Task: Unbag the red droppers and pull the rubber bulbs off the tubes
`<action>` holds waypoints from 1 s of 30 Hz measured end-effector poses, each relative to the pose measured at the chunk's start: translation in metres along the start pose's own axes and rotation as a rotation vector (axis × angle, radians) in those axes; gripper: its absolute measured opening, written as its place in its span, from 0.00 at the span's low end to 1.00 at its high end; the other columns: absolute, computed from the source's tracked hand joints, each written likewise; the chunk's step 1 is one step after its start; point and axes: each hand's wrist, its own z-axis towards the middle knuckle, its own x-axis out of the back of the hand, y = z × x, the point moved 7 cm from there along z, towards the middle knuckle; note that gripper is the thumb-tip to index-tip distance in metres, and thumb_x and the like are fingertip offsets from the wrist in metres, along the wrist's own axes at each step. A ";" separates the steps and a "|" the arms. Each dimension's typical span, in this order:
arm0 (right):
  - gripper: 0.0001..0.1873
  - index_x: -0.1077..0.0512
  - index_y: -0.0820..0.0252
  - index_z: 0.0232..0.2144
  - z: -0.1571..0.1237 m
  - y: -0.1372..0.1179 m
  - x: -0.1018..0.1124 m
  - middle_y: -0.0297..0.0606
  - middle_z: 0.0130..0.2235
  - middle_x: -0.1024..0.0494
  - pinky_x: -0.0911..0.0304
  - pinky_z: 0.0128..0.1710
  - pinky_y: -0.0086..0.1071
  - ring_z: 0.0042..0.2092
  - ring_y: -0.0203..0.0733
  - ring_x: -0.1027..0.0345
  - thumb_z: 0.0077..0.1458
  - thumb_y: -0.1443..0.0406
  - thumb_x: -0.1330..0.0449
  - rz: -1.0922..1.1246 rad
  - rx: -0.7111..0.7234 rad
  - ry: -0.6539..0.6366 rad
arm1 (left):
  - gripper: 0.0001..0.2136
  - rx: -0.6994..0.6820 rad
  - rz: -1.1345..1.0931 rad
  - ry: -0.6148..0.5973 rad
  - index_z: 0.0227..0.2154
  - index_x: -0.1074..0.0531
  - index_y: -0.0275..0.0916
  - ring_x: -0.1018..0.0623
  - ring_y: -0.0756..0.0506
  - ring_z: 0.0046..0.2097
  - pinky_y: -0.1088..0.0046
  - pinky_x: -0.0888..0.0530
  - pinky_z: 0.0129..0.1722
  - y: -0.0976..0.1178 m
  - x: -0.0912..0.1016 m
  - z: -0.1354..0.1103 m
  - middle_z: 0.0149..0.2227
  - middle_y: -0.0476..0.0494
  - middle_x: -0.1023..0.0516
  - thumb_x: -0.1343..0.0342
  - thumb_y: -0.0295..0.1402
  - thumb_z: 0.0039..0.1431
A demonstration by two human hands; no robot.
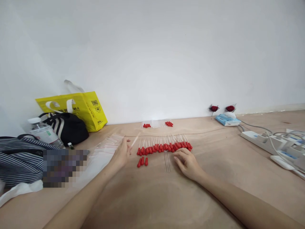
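A row of several glass droppers with red rubber bulbs (165,147) lies across the wooden table (152,197). My left hand (122,154) is closed in a pinch on a thin clear glass tube (135,140) that points up and right, just left of the row. Three loose red bulbs (142,162) lie below the row's left end. My right hand (187,163) rests on the table with curled fingers, beside a few bare glass tubes (167,161) and just under the row's right part.
Clear zip bags (105,151) lie left of my left hand. At far left stand a yellow bag (81,109), a black striped bag (66,127) and a water bottle (43,132). Power strips with cables (274,140) fill the right. Small bagged red bulbs (157,124) lie by the wall.
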 end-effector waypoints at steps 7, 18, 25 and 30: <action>0.17 0.35 0.58 0.46 0.002 -0.046 -0.004 0.44 0.44 0.31 0.43 0.44 0.43 0.46 0.45 0.40 0.52 0.63 0.46 -0.177 0.275 -0.027 | 0.07 -0.789 -0.083 0.254 0.40 0.40 0.39 0.25 0.49 0.34 0.75 0.28 0.33 0.066 -0.022 -0.075 0.33 0.46 0.27 0.59 0.30 0.60; 0.08 0.29 0.52 0.37 0.001 -0.055 -0.025 0.32 0.34 0.23 0.54 0.52 0.45 0.43 0.39 0.37 0.55 0.64 0.47 -0.131 0.344 -0.095 | 0.09 -0.976 -0.121 0.313 0.39 0.34 0.35 0.26 0.48 0.40 0.73 0.27 0.40 0.089 -0.033 -0.087 0.38 0.40 0.27 0.55 0.31 0.59; 0.13 0.31 0.55 0.41 -0.002 -0.062 -0.019 0.33 0.33 0.22 0.58 0.55 0.47 0.47 0.40 0.36 0.55 0.70 0.50 -0.069 0.423 -0.023 | 0.08 -1.012 -0.048 0.285 0.38 0.30 0.36 0.29 0.43 0.48 0.58 0.32 0.48 0.088 -0.037 -0.084 0.41 0.42 0.24 0.52 0.29 0.57; 0.16 0.31 0.56 0.42 -0.006 -0.064 -0.020 0.32 0.34 0.22 0.61 0.57 0.47 0.51 0.38 0.39 0.54 0.73 0.53 -0.063 0.475 -0.051 | 0.06 -1.030 -0.097 0.314 0.32 0.29 0.37 0.26 0.45 0.44 0.59 0.34 0.49 0.088 -0.033 -0.088 0.36 0.45 0.22 0.51 0.27 0.56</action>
